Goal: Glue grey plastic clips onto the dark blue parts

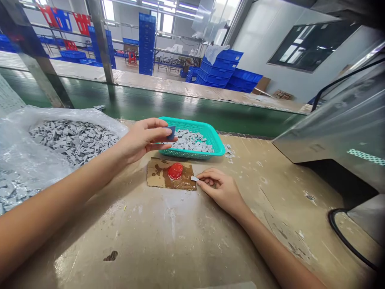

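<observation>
My left hand (150,138) pinches a small dark blue piece (171,132) in front of the left part of a teal basket (215,140), which holds many small grey parts (192,141). Between thumb and fingertips, my right hand (218,186) grips a small light grey part (195,178) at the right edge of a cardboard piece (156,180). A red cup-like object (175,171) stands on that cardboard, which looks wet around it.
At the left lies a clear plastic bag (24,124) with a heap of grey parts (75,140). Behind the table (168,241) runs a green belt (180,102). A metal machine (339,116) stands at the right, with a black cable (345,237). A few grey parts lie beside the basket.
</observation>
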{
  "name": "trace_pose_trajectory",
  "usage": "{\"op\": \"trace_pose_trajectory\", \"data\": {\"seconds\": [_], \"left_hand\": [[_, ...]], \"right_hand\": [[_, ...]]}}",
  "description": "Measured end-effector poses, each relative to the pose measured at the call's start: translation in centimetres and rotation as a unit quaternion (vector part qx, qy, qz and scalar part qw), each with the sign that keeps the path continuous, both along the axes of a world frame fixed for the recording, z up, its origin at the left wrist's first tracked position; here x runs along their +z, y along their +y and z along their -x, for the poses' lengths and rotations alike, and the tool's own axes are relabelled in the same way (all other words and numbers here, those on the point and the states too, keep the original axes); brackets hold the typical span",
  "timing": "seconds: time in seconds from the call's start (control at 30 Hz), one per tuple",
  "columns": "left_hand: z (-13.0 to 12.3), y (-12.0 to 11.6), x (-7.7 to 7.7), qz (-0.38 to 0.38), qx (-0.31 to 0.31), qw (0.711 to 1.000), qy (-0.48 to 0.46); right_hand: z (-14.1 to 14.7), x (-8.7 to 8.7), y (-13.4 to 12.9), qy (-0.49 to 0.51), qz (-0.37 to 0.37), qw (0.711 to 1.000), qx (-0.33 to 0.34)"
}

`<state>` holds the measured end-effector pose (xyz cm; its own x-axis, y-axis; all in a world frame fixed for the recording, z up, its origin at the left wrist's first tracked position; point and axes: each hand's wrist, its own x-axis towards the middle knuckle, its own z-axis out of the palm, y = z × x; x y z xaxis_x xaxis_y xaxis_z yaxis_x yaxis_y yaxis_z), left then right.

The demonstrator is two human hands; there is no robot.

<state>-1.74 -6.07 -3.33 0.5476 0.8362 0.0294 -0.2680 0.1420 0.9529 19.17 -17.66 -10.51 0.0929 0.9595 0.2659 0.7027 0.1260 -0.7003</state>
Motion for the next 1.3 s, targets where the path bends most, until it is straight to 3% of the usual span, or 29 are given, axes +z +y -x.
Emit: {"op": "trace_pose_trajectory", "data": {"seconds": [0.17, 0.3, 0.43, 0.63, 0.73, 0.83, 0.97, 1.07, 1.17, 1.3], "left_hand": [[0.0, -0.1, -0.8, -0.04, 0.033, 0.998, 0.031], [-0.2, -0.5, -1.3, -0.054, 0.003, 0.998, 0.035], [-0.4, -0.9, -1.4, -0.059, -0.038, 0.997, 0.012], [-0.8, -1.1, -1.5, -0.048, -0.042, 0.998, 0.003], [-0.9, -1.4, -1.5, -0.064, -0.048, 0.997, 0.013], [-1.1, -2.3, -1.2, -0.116, -0.047, 0.99, 0.057], [-1.4, -4.0, -0.5, -0.143, -0.042, 0.982, 0.112], [-1.6, -4.8, -0.3, -0.127, -0.055, 0.982, 0.128], [-1.7, -4.9, -0.3, -0.141, -0.058, 0.98, 0.132], [-1.8, -4.8, -0.5, -0.186, -0.035, 0.972, 0.138]], "right_hand": [[-0.1, 0.2, -0.2, -0.006, -0.005, 1.0, 0.013], [-0.3, 0.3, -0.3, 0.002, -0.006, 0.999, 0.036], [-0.1, 0.3, -0.2, 0.007, -0.011, 1.0, 0.014], [-0.1, 0.1, -0.1, 0.03, 0.001, 0.999, 0.013], [-0.2, 1.5, -0.2, 0.11, 0.004, 0.994, 0.0], [0.0, 4.4, -0.5, 0.249, -0.035, 0.968, -0.007], [1.3, 7.4, -0.8, 0.308, -0.056, 0.949, 0.044], [2.3, 7.4, -0.2, 0.322, -0.04, 0.943, 0.077], [2.7, 6.6, 0.5, 0.336, -0.041, 0.938, 0.076], [3.0, 6.2, 0.9, 0.293, -0.072, 0.952, 0.056]]}}
